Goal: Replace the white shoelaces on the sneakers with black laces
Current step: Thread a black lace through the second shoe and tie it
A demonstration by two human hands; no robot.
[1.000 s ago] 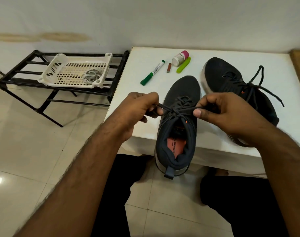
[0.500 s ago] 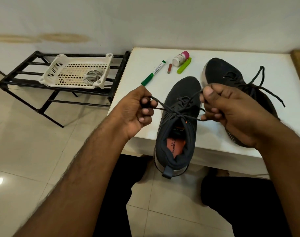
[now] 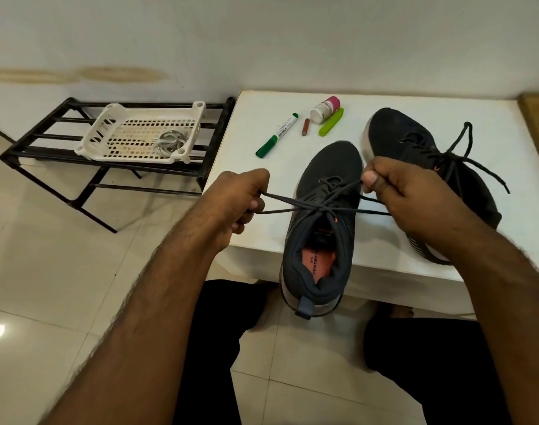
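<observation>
The black lace (image 3: 318, 207) crosses at the throat of the near sneaker (image 3: 320, 228), exactly between the two grips; its strands run sideways, across the long axis of the shoe, which points away from the person with the heel over the edge of the white table (image 3: 292, 250); the left hand (image 3: 236, 204) pinches a loop at its end, the right hand (image 3: 397, 194) pinches the other strands, both with curled fingers and about equally near to the knot; I judge the coming pull goes outward, apart. The second sneaker (image 3: 415, 142), behind the right hand, is already laced in black; pale laces (image 3: 170, 142) lie in the basket (image 3: 108, 130).
</observation>
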